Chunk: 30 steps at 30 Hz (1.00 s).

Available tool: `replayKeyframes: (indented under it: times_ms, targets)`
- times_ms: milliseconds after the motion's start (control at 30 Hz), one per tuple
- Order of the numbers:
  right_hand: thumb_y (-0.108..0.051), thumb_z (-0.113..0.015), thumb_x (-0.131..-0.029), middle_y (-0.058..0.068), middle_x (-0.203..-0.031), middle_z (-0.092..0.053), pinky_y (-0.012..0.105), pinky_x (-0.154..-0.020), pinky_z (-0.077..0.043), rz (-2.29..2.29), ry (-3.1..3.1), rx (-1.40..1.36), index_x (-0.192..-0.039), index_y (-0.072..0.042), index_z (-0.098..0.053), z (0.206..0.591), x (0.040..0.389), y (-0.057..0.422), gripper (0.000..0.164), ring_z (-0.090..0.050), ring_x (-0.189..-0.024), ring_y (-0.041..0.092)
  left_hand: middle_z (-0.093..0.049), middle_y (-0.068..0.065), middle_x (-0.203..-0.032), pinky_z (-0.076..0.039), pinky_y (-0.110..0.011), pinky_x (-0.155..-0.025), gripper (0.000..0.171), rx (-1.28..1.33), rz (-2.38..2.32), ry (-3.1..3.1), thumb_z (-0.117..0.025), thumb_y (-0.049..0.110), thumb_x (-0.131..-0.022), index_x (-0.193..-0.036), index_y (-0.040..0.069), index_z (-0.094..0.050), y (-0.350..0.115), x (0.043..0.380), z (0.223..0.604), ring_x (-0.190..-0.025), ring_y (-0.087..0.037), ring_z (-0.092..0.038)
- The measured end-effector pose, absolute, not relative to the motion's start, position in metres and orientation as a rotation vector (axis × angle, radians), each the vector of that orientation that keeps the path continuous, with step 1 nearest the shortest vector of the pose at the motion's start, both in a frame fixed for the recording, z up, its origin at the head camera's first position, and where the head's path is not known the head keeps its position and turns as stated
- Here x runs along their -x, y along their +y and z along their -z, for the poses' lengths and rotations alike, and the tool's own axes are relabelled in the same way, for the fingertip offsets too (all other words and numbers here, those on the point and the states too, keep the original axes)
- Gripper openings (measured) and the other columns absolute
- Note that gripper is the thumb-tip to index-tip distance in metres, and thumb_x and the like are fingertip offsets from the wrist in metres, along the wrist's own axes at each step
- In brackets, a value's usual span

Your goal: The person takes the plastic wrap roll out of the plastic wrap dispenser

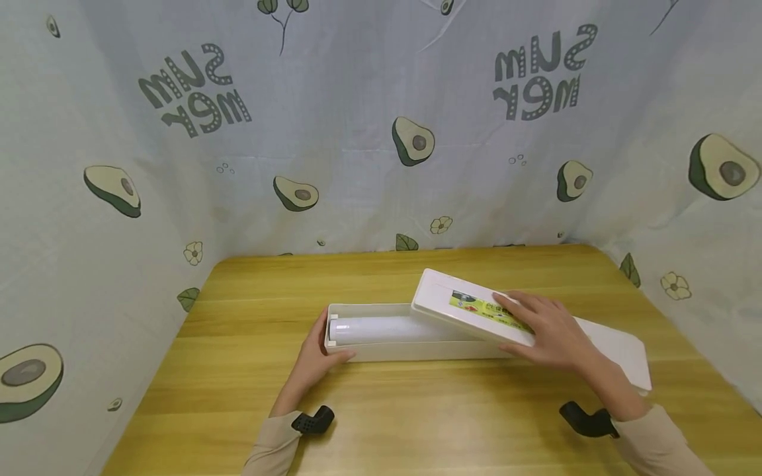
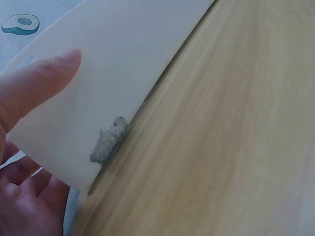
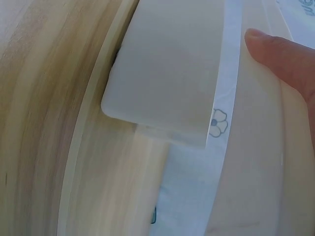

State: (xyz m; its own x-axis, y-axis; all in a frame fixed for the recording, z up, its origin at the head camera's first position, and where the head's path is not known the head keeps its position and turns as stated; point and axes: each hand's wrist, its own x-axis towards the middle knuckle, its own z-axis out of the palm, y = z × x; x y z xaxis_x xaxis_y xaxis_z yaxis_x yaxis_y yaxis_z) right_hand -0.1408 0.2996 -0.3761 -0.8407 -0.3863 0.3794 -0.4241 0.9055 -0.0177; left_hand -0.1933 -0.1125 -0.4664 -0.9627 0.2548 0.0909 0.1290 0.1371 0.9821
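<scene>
A long white plastic box (image 1: 417, 352) lies on the table, its left part uncovered. Inside it is a pale, shiny roll (image 1: 375, 329) that looks like cling film. My left hand (image 1: 313, 362) grips the box's left end, thumb along the near wall. Over the right part, my right hand (image 1: 550, 334) holds the white lid (image 1: 437, 291), which is tilted and slants across the box toward the near right. A yellow-green label (image 1: 483, 309) on the lid is partly covered by the fingers. In the right wrist view, a gap shows between box (image 3: 162, 64) and lid (image 3: 256, 147).
The wooden table (image 1: 381, 410) carries the box. Behind it and at both sides hangs a pale curtain (image 1: 357, 165) printed with avocados. A grey, rough patch (image 2: 109, 142) marks the lower box wall. Black wrist devices (image 1: 313, 420) sit at both sleeves.
</scene>
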Motion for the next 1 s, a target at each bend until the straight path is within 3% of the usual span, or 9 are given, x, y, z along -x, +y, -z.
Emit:
replayKeyframes:
  times_ms: [400, 667, 900, 1000]
  targets:
    - [-0.045, -0.079, -0.066, 0.015, -0.127, -0.057, 0.056, -0.084, -0.039, -0.135, -2.694, -0.568, -0.141, -0.023, -0.044, 0.375, 0.134, 0.307, 0.085, -0.055, -0.108, 0.037, -0.028, -0.014, -0.153, -0.042, -0.031, -0.102, 0.101, -0.388, -1.954, 2.311, -0.079, 0.009, -0.074, -0.151, 0.01, -0.014, -0.112, 0.194, 0.468, -0.133, -0.031, -0.037]
    - [-0.043, -0.08, -0.065, 0.015, -0.127, -0.057, 0.058, -0.082, -0.041, -0.131, -2.7, -0.52, -0.141, -0.023, -0.043, 0.376, 0.129, 0.313, 0.087, -0.055, -0.107, 0.038, -0.028, -0.014, -0.153, -0.04, -0.021, -0.099, 0.102, -0.38, -1.929, 2.35, -0.08, 0.013, -0.073, -0.151, 0.01, -0.014, -0.112, 0.192, 0.47, -0.134, -0.029, -0.037]
    - [-0.044, -0.081, -0.063, 0.015, -0.126, -0.057, 0.057, -0.079, -0.042, -0.138, -2.689, -0.493, -0.141, -0.024, -0.043, 0.376, 0.126, 0.319, 0.089, -0.056, -0.107, 0.039, -0.029, -0.013, -0.152, -0.042, -0.027, -0.101, 0.103, -0.402, -1.957, 2.315, -0.08, 0.01, -0.073, -0.151, 0.01, -0.013, -0.112, 0.191, 0.469, -0.133, -0.029, -0.037]
    - [-0.045, -0.081, -0.063, 0.016, -0.125, -0.058, 0.058, -0.079, -0.042, -0.134, -2.693, -0.479, -0.141, -0.025, -0.043, 0.376, 0.125, 0.323, 0.09, -0.056, -0.106, 0.039, -0.03, -0.012, -0.152, -0.042, -0.024, -0.1, 0.104, -0.386, -1.96, 2.311, -0.08, 0.009, -0.072, -0.151, 0.01, -0.013, -0.111, 0.191, 0.469, -0.133, -0.028, -0.037]
